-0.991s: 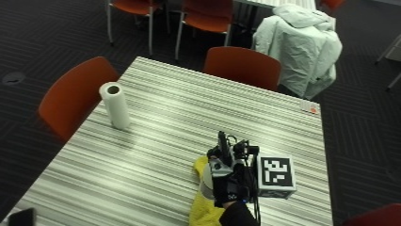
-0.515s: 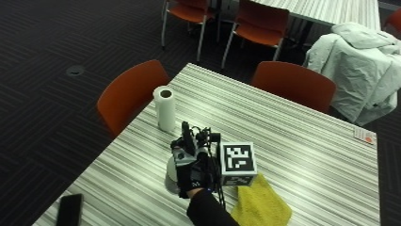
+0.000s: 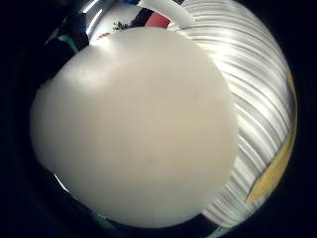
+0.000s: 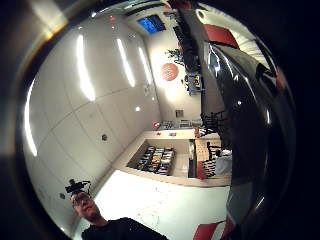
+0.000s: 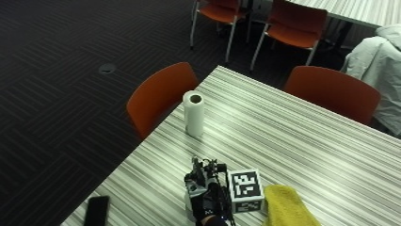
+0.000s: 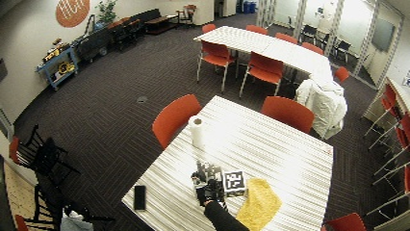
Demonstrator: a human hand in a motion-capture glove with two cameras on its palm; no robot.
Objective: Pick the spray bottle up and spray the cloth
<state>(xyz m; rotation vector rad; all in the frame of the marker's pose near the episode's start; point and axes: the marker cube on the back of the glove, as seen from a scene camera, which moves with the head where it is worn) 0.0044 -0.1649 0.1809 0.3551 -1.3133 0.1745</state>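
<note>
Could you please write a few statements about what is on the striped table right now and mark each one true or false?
1. The paper towel roll stands upright near the table edge. True.
2. The yellow cloth hangs over a chair back. False: it lies flat on the table beside the gloved right hand.
3. A dark phone lies on the table near its corner. True.
4. The spray bottle stands next to the paper towel roll, away from the hand. False: its white body fills the little finger side palm view, so it is right against the palm.
</note>
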